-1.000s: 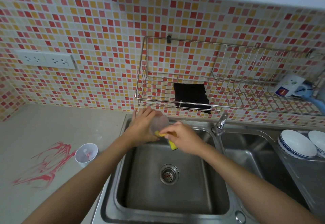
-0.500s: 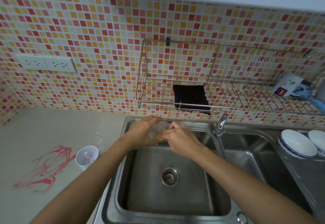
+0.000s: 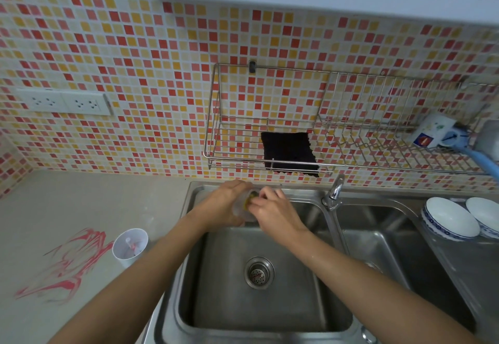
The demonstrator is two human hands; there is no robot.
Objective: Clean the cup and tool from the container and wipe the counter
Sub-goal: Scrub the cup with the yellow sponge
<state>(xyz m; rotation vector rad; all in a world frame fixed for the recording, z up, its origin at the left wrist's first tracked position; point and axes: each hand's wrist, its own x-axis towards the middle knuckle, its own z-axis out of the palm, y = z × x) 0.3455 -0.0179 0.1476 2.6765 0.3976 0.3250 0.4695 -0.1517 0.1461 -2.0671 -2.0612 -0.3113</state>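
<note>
Left hand (image 3: 224, 204) grips clear cup (image 3: 241, 215) over back edge of sink basin (image 3: 264, 306). Right hand (image 3: 272, 210) pinches yellow sponge (image 3: 247, 201) inside the cup mouth. White container (image 3: 129, 246) on worktop (image 3: 81, 203), just left of the sink.

Both bare forearms slant up the view and converge. The left forearm (image 3: 135, 284) runs from 7 o'clock, the right forearm (image 3: 364, 284) from 5 o'clock. The hands meet just above the middle, side by side and touching. The left hand (image 3: 224, 204), at 9 o'clock of the pair, shows its back and curls its fingers round a clear cup (image 3: 240, 210). The right hand (image 3: 272, 210), at 3 o'clock, has its fingers bent and pinches a yellow sponge (image 3: 247, 201) at the cup's mouth.
</note>
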